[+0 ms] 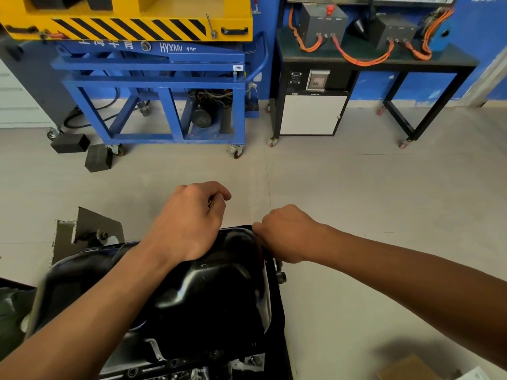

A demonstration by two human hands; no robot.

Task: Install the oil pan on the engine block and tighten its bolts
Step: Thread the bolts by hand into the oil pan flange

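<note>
A glossy black oil pan [208, 292] lies on the engine block [175, 366] at the bottom centre, its bulge facing up. My left hand [189, 220] rests its wrist on the pan's far part, fingers curled round small dark pieces that look like bolts [210, 202]. My right hand [285, 231] is at the pan's far right corner, fingers curled down over the flange; what they pinch is hidden. Bolt heads [281, 277] show along the pan's right flange.
A grey metal bracket [90, 231] stands left of the pan. Beyond it are black rubber blocks [82, 152], a blue wheeled lift cart [170, 100] and a black bench [370, 64] with orange cables. A cardboard box [406, 366] lies at bottom right.
</note>
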